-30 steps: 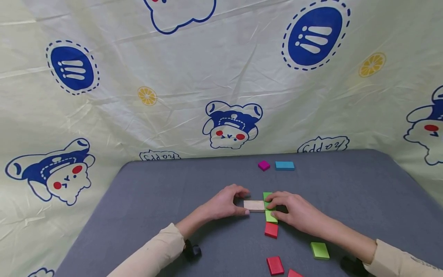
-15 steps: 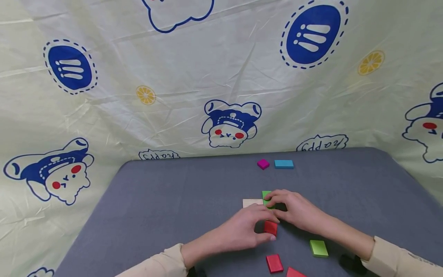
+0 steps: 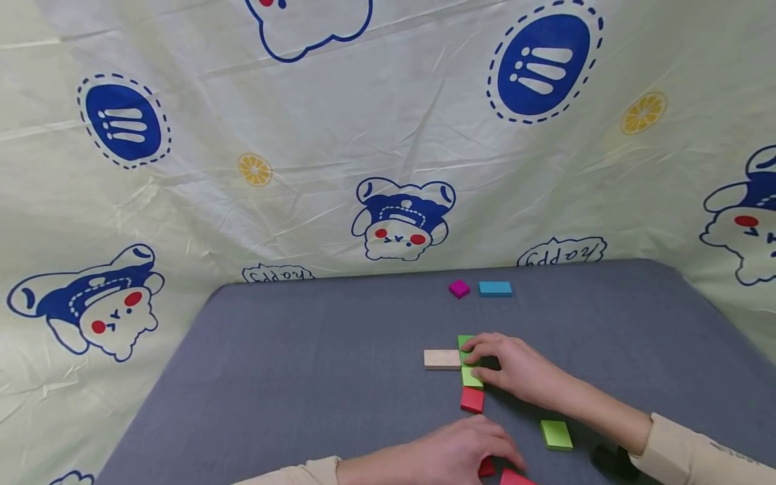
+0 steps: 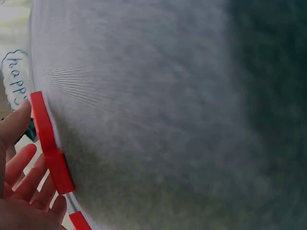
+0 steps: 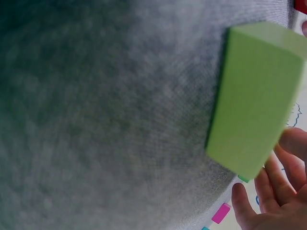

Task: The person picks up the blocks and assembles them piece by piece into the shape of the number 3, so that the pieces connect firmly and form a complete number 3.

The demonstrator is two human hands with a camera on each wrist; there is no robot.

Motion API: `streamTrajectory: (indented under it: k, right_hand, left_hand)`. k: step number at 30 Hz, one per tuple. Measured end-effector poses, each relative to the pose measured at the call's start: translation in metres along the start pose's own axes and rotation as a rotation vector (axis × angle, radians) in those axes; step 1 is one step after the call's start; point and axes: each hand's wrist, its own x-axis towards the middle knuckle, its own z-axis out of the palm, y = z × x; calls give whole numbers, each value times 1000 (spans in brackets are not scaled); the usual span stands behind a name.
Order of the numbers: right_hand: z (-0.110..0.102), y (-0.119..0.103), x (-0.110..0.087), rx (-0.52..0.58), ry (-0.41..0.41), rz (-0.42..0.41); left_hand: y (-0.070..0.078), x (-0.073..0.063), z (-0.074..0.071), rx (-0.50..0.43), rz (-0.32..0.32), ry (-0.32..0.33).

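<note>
A wooden block (image 3: 442, 360) is set against stacked-in-line green blocks (image 3: 468, 380), a red block (image 3: 487, 467) is partly covered by the wide-parted left hand (image 3: 448, 455), and the green blocks are overlapped by the right hand (image 3: 515, 366), whose grip cannot be told.

A green block (image 3: 464, 342) lies flat against the end of a wooden block (image 3: 442, 360), with a lime block (image 3: 471, 380) and red block (image 3: 472, 400) lined up nearer; another red block (image 3: 487, 467) lies partly hidden under the left hand (image 3: 455, 450).

Head camera faces forward-down across gray table (image 3: 303, 377) to printed curtain (image 3: 303, 128), upper frame. Wrist cameras close, low, tilted; head shares red blocks (image 4: 44, 124) with left, lime-green block (image 5: 256, 100) with right.
</note>
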Motion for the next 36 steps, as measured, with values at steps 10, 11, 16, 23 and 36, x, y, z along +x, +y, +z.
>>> streamTrajectory:
  k: [10, 11, 16, 23, 36]
  right_hand:
    - [-1, -1, 0, 10, -9, 20]
    - [-1, -1, 0, 12, -9, 20]
    - [0, 1, 0, 10, -3, 18]
    - [1, 2, 0, 14, -4, 26]
    - [1, 2, 0, 31, -5, 24]
  left_hand:
    - [2, 4, 9, 28, -11, -27]
    - [3, 5, 9, 35, -19, -27]
    - [7, 8, 11, 39, -62, -42]
    - [8, 10, 13, -46, -49, 3]
    - [14, -13, -8, -224, -168, 165]
